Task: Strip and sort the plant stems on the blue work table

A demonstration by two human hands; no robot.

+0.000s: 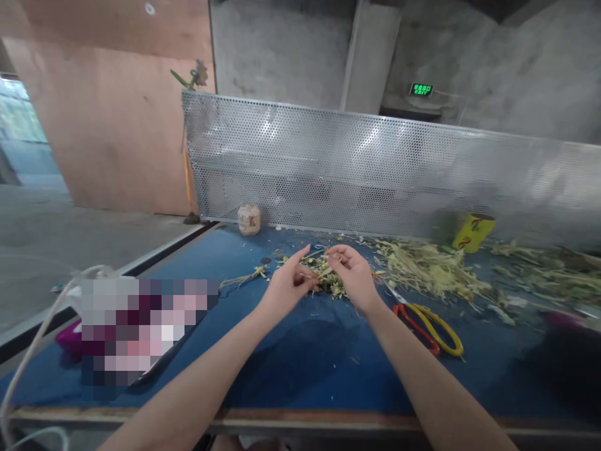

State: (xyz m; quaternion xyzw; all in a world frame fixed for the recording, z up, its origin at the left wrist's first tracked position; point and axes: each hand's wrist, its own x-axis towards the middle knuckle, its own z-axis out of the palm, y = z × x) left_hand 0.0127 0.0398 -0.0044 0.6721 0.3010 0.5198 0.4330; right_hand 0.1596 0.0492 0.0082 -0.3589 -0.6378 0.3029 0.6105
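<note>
Working on the blue worktop, in front of the perforated metal screen standing along its far edge. Keeping the large heap of pale stems and trimmings to the right, well apart from the piece in hand, so that sorted and unsorted material is not mixing. Resting the small green bunch of plant sprigs on the worktop at the centre, between both hands. Bracing the bunch with the right hand from the right side, fingers curled down onto the sprigs and touching them. Pinching with the left hand from the left, thumb and fingers closed together on a thin stem at the edge of the bunch; whether one stem or several, cannot tell. Pulling, as judged, best done gently and along the stem, avoiding tearing. Leaving the red-and-yellow scissors lying near the right wrist, within reach, blades pointing toward the bunch. Disregarding the yellow cup and the small jar at the far edge.
</note>
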